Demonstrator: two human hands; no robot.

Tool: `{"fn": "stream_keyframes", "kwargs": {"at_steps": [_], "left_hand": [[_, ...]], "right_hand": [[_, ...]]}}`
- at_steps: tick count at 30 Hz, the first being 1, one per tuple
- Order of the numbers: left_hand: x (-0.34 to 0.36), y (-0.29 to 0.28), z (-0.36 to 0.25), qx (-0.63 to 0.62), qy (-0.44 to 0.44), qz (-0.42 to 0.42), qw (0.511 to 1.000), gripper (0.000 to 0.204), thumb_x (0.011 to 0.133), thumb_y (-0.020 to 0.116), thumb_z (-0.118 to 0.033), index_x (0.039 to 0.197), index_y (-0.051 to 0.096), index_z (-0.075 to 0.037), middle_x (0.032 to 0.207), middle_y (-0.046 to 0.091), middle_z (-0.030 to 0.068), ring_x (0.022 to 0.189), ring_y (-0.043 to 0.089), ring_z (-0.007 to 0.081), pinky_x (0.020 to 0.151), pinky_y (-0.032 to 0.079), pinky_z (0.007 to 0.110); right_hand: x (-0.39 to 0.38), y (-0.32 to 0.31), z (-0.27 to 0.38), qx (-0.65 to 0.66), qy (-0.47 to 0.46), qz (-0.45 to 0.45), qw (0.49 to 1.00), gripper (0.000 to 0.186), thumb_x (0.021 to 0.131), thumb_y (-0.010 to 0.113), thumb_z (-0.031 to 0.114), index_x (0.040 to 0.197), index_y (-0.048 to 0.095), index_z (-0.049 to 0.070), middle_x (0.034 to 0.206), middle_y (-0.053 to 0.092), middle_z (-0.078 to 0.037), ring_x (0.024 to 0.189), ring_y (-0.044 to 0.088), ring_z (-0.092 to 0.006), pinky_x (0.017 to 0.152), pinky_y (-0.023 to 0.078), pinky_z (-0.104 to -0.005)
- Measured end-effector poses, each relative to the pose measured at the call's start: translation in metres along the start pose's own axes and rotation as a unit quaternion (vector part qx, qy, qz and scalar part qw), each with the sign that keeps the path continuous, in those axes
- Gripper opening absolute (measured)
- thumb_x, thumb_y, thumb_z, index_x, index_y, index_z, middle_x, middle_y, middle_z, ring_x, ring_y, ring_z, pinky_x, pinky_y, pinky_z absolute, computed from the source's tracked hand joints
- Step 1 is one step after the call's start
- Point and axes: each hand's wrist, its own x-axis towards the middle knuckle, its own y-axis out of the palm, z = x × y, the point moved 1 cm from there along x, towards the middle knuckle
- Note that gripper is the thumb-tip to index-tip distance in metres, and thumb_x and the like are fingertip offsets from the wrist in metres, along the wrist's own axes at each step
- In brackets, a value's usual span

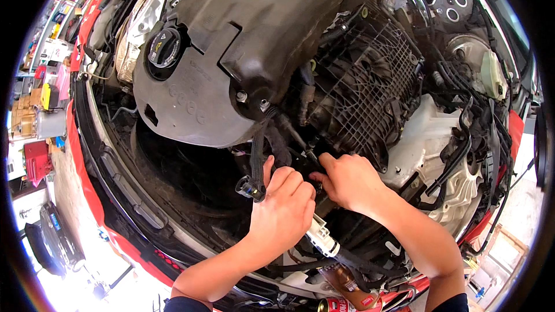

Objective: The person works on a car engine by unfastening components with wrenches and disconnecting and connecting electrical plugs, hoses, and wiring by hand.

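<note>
My left hand (pixel 283 208) is closed low in the engine bay, its fingers curled and its grip hidden underneath. Just left of it hangs a black ribbed hose (pixel 258 156) with an open plastic connector (pixel 248 188) at its lower end. A white plastic fitting (pixel 324 240) comes out below that hand, joined to a black hose. My right hand (pixel 352 184) is bent inward with thumb and forefinger pinching at a dark spot, by the lower end of a thin black tube (pixel 296 134). What lies between those fingers is too dark to make out.
A grey-black engine cover (pixel 199 98) with an oil filler cap (pixel 165 48) fills the upper left. Right stand a ribbed black plastic housing (pixel 370 81) and a silver metal casing (pixel 425 133). A brown bottle (pixel 341 280) and a red can (pixel 333 305) sit at the front edge.
</note>
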Motion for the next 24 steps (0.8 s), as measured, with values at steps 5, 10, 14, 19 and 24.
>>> {"fn": "stream_keyframes", "kwargs": {"at_steps": [5, 10, 14, 19, 24], "left_hand": [[0.0, 0.0, 0.003, -0.004, -0.003, -0.005, 1.0, 0.006, 0.073, 0.06, -0.004, 0.069, 0.057, -0.007, 0.078, 0.051, 0.0079, 0.088, 0.055, 0.0274, 0.104, 0.035, 0.055], [0.0, -0.001, 0.001, -0.003, -0.004, -0.002, 1.0, 0.006, 0.072, 0.06, -0.003, 0.069, 0.057, -0.007, 0.076, 0.051, 0.0075, 0.088, 0.056, 0.0272, 0.103, 0.036, 0.055], [0.001, 0.001, 0.002, 0.002, 0.005, -0.008, 1.0, 0.006, 0.072, 0.061, -0.003, 0.069, 0.057, -0.007, 0.077, 0.051, 0.0074, 0.088, 0.056, 0.0271, 0.103, 0.036, 0.055], [0.001, 0.002, 0.003, 0.012, 0.004, -0.019, 1.0, 0.006, 0.071, 0.061, -0.004, 0.069, 0.057, -0.007, 0.076, 0.051, 0.0069, 0.087, 0.055, 0.0269, 0.103, 0.036, 0.054], [0.001, 0.001, 0.003, 0.008, 0.005, -0.016, 1.0, 0.005, 0.071, 0.06, -0.004, 0.068, 0.058, -0.007, 0.076, 0.052, 0.0069, 0.086, 0.055, 0.0266, 0.103, 0.037, 0.054]], "right_hand": [[0.001, -0.002, 0.014, -0.016, 0.036, 0.015, 0.999, 0.032, 0.091, 0.058, 0.031, 0.082, 0.053, 0.001, 0.063, 0.061, -0.021, 0.064, 0.062, -0.0415, 0.059, 0.05, -0.0491], [-0.001, -0.002, 0.016, -0.009, 0.062, 0.019, 0.998, 0.033, 0.092, 0.058, 0.03, 0.08, 0.053, 0.0, 0.063, 0.062, -0.021, 0.064, 0.063, -0.04, 0.06, 0.051, -0.0475], [0.014, -0.007, 0.015, -0.05, 0.031, 0.043, 0.997, 0.031, 0.091, 0.059, 0.029, 0.08, 0.057, 0.0, 0.072, 0.065, -0.02, 0.07, 0.066, -0.0375, 0.063, 0.053, -0.0445], [0.033, -0.008, 0.023, -0.03, 0.061, 0.102, 0.992, 0.035, 0.092, 0.057, 0.034, 0.085, 0.065, 0.0, 0.086, 0.067, -0.021, 0.083, 0.067, -0.0367, 0.071, 0.054, -0.0435], [0.031, 0.0, 0.017, -0.009, 0.046, 0.059, 0.997, 0.038, 0.093, 0.053, 0.034, 0.081, 0.062, -0.001, 0.077, 0.065, -0.022, 0.076, 0.065, -0.0402, 0.068, 0.052, -0.048]]}}
